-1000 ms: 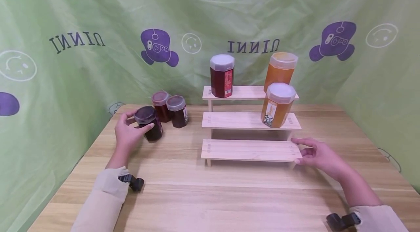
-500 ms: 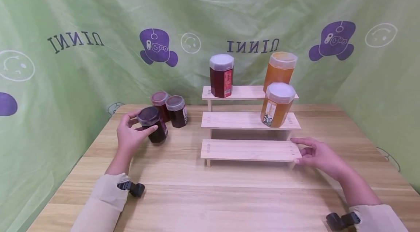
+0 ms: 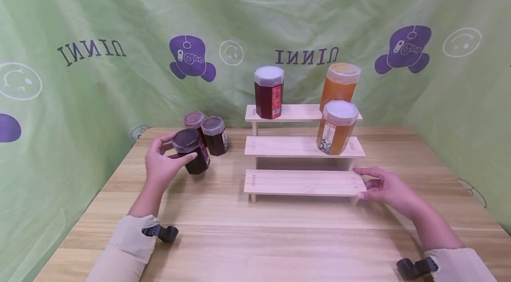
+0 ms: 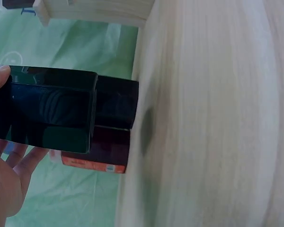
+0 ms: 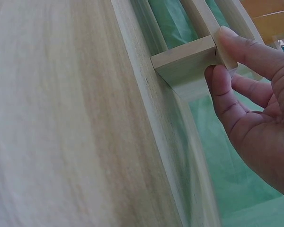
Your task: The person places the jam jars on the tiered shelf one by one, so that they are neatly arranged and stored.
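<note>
My left hand [image 3: 160, 163] grips a dark, nearly black jar [image 3: 198, 162] with a clear lid, thumb on the near side and fingers behind. In the left wrist view the dark jar [image 4: 47, 111] is off the table, a shadow on the wood beside it. My right hand [image 3: 389, 189] pinches the right end of the lowest step of a three-step wooden display rack [image 3: 303, 183]. In the right wrist view, thumb and fingers close on the board's corner [image 5: 222, 54]. A second dark jar [image 3: 215, 140] and a red jar [image 3: 194, 120], partly hidden, stand behind the held jar.
A dark red jar [image 3: 268, 95] stands at the left of the top step. An amber jar [image 3: 339, 91] is at its right, and another amber jar [image 3: 336, 135] stands on the middle step. Green printed cloth [image 3: 151, 7] hangs behind the wooden table [image 3: 247, 237].
My left hand has carried the dark jar a little to the right and slightly nearer, now covering more of the red jar. The right hand stays at the rack's lowest step.
</note>
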`<state>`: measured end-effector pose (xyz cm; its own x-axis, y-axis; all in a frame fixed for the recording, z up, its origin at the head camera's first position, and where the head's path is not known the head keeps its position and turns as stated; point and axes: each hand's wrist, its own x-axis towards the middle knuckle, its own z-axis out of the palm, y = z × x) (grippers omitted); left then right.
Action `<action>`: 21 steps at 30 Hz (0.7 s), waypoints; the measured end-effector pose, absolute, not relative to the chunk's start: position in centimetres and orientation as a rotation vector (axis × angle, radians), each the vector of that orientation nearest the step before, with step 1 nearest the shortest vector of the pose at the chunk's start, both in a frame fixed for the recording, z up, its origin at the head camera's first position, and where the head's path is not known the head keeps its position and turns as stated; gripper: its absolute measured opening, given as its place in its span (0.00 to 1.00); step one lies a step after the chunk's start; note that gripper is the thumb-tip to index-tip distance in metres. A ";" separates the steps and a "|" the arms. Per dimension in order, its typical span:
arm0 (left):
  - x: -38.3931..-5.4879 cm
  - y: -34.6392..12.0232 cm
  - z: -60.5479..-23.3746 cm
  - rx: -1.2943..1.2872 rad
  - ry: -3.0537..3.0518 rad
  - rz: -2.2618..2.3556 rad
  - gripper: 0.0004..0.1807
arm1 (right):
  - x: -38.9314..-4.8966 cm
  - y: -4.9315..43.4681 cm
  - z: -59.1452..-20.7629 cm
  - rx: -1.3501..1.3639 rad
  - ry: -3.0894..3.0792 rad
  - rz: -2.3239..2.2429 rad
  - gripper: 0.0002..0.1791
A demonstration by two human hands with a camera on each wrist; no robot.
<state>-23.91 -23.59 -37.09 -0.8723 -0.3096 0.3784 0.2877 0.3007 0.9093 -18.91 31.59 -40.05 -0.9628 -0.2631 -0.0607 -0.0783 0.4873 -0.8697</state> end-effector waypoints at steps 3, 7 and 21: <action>-23.7 -23.2 -36.8 -0.013 -2.067 -1.619 0.41 | -18.9 31.6 -40.1 -0.292 2.557 -1.456 0.44; -23.4 -22.6 -36.2 -0.045 -2.048 -1.636 0.40 | -19.0 31.7 -40.1 -0.300 2.556 -1.456 0.44; -22.6 -20.6 -34.2 -0.133 -2.013 -1.688 0.40 | -18.9 31.5 -40.0 -0.292 2.546 -1.460 0.44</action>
